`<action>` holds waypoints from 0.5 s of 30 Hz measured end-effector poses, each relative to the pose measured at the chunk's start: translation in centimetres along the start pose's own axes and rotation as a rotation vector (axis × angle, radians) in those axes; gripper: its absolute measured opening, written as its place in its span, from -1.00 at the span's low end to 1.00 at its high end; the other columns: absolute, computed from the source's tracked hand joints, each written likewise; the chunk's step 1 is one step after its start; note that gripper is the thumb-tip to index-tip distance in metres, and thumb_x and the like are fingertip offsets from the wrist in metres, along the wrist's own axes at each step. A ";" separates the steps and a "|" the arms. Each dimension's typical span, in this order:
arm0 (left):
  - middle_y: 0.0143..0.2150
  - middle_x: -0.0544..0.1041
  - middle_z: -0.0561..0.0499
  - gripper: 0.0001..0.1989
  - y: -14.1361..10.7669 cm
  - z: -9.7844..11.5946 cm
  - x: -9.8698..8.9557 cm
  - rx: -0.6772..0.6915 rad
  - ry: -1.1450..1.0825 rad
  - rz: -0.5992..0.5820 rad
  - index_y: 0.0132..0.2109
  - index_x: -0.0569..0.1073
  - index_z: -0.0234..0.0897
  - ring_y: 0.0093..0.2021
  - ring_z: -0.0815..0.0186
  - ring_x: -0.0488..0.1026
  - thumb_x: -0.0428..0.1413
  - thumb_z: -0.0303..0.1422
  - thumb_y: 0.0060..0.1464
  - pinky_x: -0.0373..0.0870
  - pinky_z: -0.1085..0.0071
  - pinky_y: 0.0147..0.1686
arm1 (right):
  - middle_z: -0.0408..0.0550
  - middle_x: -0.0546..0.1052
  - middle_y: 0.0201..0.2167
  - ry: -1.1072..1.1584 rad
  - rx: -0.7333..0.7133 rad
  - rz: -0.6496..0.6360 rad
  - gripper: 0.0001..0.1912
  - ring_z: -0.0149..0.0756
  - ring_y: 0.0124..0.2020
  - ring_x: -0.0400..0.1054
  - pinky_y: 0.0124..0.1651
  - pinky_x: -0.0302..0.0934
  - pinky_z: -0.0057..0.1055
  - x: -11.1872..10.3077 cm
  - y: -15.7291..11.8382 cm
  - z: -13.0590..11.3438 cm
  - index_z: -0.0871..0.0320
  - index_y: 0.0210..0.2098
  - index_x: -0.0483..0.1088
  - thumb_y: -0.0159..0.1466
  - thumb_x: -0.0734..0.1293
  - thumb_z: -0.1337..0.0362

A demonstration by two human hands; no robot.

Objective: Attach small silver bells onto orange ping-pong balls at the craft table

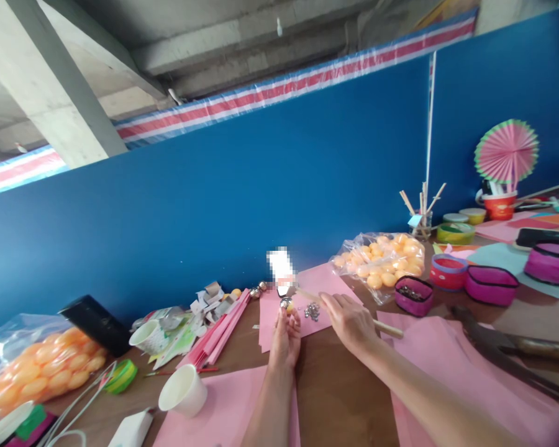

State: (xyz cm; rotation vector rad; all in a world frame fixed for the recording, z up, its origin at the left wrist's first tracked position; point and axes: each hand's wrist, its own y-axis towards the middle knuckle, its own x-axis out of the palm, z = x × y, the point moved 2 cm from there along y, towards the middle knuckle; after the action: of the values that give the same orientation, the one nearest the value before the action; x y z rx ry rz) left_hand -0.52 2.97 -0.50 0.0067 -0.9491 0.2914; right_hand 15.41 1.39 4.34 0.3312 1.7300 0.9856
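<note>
Bags (25,329) of orange balls (386,256) flank both hands (286,338) (349,318)

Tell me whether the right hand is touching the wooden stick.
Touching: the head view shows the right hand closed around the wooden stick, which juts out on both sides.

— Behind the brown surface (345,397)?
— Mostly blue partition (242,205): smooth, flat, almost unmarked. Runs right across the view and climbs toward the right.
— Joined anywhere?
— On the right, yes, at a thin, upright white strip (431,118).
— And along the top?
— Shows striped plastic sheeting (302,87) there, in blue, white and red, rather creased.
— Overhead?
— Bare grey concrete beams (214,38), dim in the recesses, plus a small, pale bulb-like shape (279,27), hanging.
— Farther left?
— Thick concrete column (37,74). Looks bright on one face, shadowed on the other.
</note>
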 end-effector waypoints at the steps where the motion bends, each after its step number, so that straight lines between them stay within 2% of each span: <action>1: -0.37 0.46 -0.01 -0.94 0.0 0.0 0.0 0.000 0.002 0.003 -0.33 0.40 -0.36 -0.42 0.50 0.42 0.06 -0.47 -0.01 0.39 0.60 -0.36 | -0.14 0.42 -0.51 -0.002 0.001 -0.005 -0.79 -0.43 -0.43 0.25 -0.43 -0.06 -0.49 0.0 0.0 0.0 0.08 -0.17 0.32 0.27 0.11 0.28; 4: -0.33 0.47 -0.05 -0.91 -0.2 0.1 0.2 -0.020 0.004 -0.004 -0.30 0.40 -0.35 -0.40 0.48 0.42 0.04 -0.44 0.00 0.39 0.59 -0.35 | -0.13 0.41 -0.54 -0.006 -0.011 0.005 -0.80 -0.44 -0.45 0.25 -0.45 -0.07 -0.49 0.0 0.0 0.0 0.08 -0.21 0.34 0.27 0.11 0.28; 8: -0.28 0.46 -0.12 -0.85 -0.4 0.1 0.5 -0.057 0.005 -0.047 -0.26 0.40 -0.38 -0.37 0.44 0.41 0.02 -0.39 0.03 0.39 0.54 -0.33 | -0.12 0.42 -0.51 0.001 -0.015 0.024 -0.78 -0.44 -0.43 0.26 -0.43 -0.05 -0.50 0.1 -0.1 0.0 0.10 -0.16 0.32 0.27 0.11 0.29; 13: -0.31 0.44 -0.03 -0.86 -0.5 0.1 0.6 -0.003 0.023 -0.160 -0.26 0.39 -0.34 -0.41 0.48 0.39 0.07 -0.38 -0.02 0.35 0.56 -0.38 | -0.13 0.42 -0.52 0.006 -0.016 -0.006 -0.80 -0.43 -0.41 0.26 -0.41 -0.05 -0.49 0.5 -0.3 -0.1 0.07 -0.19 0.33 0.26 0.12 0.29; 15: -0.35 0.43 0.00 -0.86 -0.5 0.1 0.5 0.014 0.022 -0.155 -0.29 0.40 -0.33 -0.42 0.49 0.38 0.10 -0.40 -0.06 0.34 0.58 -0.41 | -0.12 0.42 -0.51 0.003 -0.002 0.017 -0.78 -0.42 -0.40 0.27 -0.40 -0.04 -0.49 0.4 -0.3 -0.1 0.08 -0.15 0.32 0.27 0.11 0.29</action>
State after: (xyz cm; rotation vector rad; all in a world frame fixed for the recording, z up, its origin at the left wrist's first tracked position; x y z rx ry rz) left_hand -0.21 2.59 0.08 0.0897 -0.9196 0.1547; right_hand 15.18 1.45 3.88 0.3437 1.7313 1.0010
